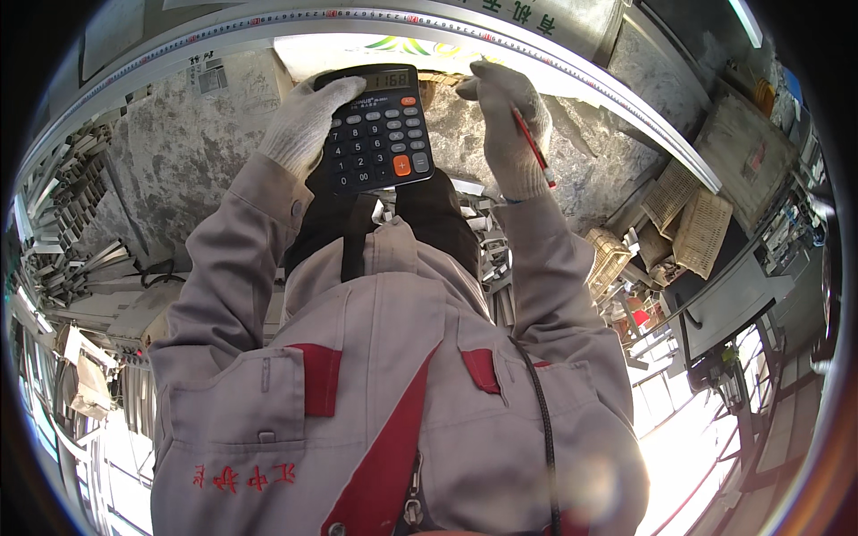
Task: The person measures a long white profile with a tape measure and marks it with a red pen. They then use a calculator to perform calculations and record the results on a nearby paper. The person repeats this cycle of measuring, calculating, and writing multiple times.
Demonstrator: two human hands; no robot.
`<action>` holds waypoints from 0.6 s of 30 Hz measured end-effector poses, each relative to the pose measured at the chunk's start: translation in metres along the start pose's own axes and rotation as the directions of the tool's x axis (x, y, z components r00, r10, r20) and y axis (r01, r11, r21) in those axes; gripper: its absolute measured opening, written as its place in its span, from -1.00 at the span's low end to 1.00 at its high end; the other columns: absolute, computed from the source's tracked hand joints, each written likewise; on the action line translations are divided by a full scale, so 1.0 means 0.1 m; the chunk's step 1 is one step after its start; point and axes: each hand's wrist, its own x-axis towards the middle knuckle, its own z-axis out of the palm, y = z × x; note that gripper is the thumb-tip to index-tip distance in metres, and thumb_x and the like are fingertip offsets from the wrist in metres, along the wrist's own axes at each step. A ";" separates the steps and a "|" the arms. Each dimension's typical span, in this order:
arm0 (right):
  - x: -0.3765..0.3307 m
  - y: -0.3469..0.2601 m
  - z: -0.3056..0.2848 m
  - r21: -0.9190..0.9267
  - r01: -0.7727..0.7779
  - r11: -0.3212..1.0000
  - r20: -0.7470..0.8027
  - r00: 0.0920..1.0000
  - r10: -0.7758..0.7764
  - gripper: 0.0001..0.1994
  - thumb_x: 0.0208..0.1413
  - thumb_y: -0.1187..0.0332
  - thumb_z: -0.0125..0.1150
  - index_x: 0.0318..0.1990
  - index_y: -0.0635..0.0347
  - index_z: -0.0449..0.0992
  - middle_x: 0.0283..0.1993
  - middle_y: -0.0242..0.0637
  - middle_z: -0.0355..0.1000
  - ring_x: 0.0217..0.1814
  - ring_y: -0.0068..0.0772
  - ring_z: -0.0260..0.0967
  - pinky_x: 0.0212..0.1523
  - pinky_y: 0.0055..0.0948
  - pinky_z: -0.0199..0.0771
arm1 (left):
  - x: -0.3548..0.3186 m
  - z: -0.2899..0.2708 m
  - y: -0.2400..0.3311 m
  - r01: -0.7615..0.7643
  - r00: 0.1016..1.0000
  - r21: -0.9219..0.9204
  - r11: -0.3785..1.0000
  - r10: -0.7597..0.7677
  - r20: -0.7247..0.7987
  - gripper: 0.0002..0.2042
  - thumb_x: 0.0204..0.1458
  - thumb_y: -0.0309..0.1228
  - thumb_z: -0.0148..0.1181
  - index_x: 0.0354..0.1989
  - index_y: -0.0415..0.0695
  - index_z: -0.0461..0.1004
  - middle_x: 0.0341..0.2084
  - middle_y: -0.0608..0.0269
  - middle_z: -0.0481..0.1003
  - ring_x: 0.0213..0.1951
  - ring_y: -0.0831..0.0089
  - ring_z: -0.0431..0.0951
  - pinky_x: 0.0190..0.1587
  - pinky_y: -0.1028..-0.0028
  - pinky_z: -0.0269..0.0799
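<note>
At your far left, many thin grey metal profiles lie in a heap. Next comes your left hand in a white knitted glove; it grasps a black rectangular calculator with grey buttons and one orange button. Your thumb lies across its upper left edge, just beside the display; your other left fingers are hidden behind it, so I cannot tell how far they are bent. The calculator is tilted with its face toward you, in front of your black trousers. Beyond both hands, a long white measuring strip crosses from left to right.

Your right hand in a white knitted glove has its fingers curled around a thin red pencil, whose rear end sticks out toward your wrist. Your thumb and forefinger are near each other, with a small gap between.

Farther right there are three beige plastic baskets with lattice walls: one nearest your sleeve, and two others near each other. Their contents are too small to tell.
</note>
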 end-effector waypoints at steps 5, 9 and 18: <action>-0.58 -0.26 0.10 -0.195 0.175 0.965 0.118 0.981 -0.154 -0.80 0.32 0.67 0.14 -0.07 0.24 0.66 -0.07 -0.25 0.67 0.27 -0.32 0.55 0.33 -0.32 0.46 | -0.07 0.08 0.09 -0.092 0.996 -0.010 0.996 0.092 0.012 -0.66 0.25 -0.34 0.36 0.10 -0.32 0.60 -0.20 0.21 0.68 -0.30 0.54 0.68 -0.24 0.52 0.67; -0.62 -0.28 0.16 -0.307 0.434 0.847 0.231 0.898 -0.376 -0.77 0.17 0.70 0.28 -0.12 0.15 0.65 -0.08 -0.25 0.69 0.24 -0.15 0.56 0.27 -0.21 0.54 | -0.12 0.12 0.16 -0.092 0.996 0.051 0.994 0.092 0.006 -0.64 0.25 -0.35 0.36 0.10 -0.36 0.59 -0.20 0.18 0.68 -0.30 0.51 0.69 -0.21 0.51 0.67; -0.61 -0.30 0.27 -0.422 0.591 0.687 0.287 0.806 -0.517 -0.73 -0.04 0.56 0.46 -0.21 -0.04 0.60 -0.19 -0.37 0.63 0.17 -0.08 0.55 0.19 -0.05 0.50 | -0.13 0.22 0.13 -0.121 0.992 0.081 0.989 0.123 -0.031 -0.66 0.24 -0.35 0.38 0.08 -0.31 0.62 -0.20 0.20 0.69 -0.30 0.50 0.69 -0.18 0.48 0.66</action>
